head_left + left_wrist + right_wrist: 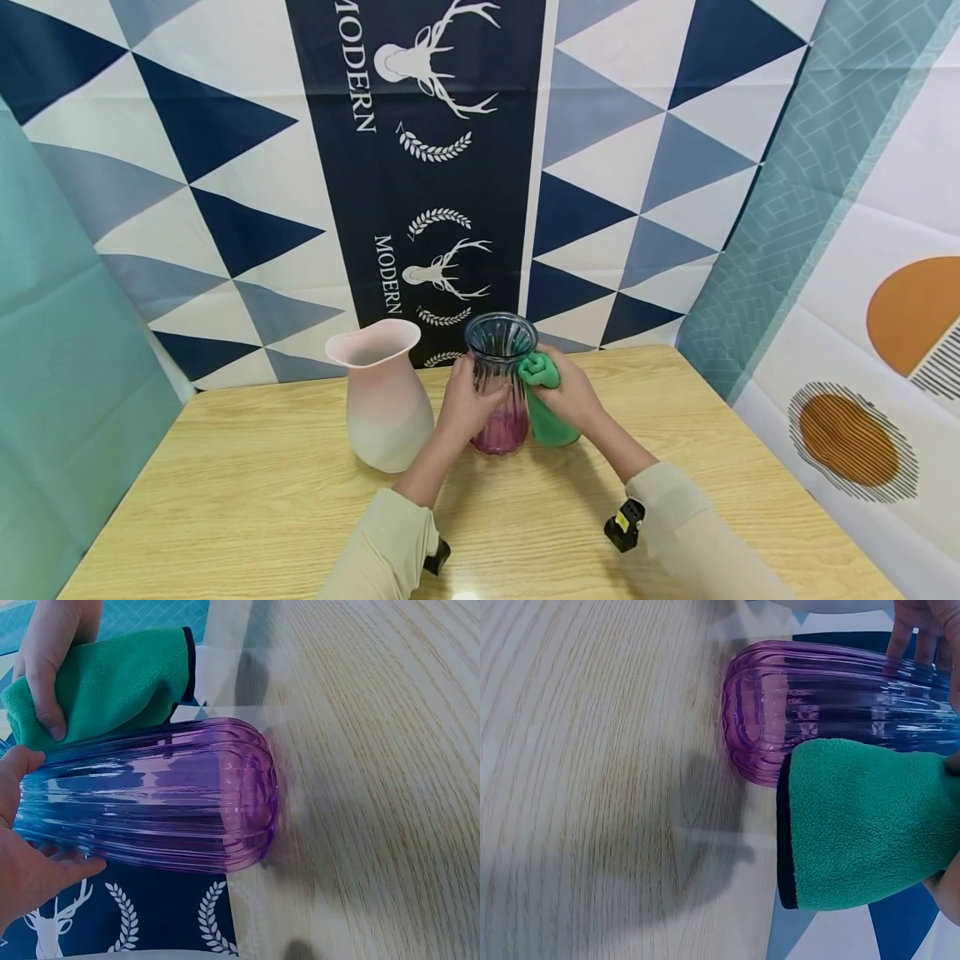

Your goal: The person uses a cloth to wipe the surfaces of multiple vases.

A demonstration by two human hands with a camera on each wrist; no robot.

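Observation:
A ribbed glass vase (pixel 501 421), blue at the rim and pink-purple at the base, stands upright on the table. My left hand (pixel 467 398) grips it by its upper part from the left, thumb and fingers spread round the glass (pixel 161 799). In my right hand (pixel 572 392) a green cloth (pixel 551 423) with a dark edge is bunched, its lower part hanging down beside the vase. The right wrist view shows the cloth (pixel 862 829) in front of part of the vase (pixel 810 701). Some right-hand fingers are hidden by the cloth.
Left of the glass vase stands a pink-and-white vase (pixel 390 408) with a wavy rim. The wooden table (pixel 247 500) meets a patterned backdrop (pixel 450 183) behind the vases. Fabric panels (pixel 67 358) border it at both sides.

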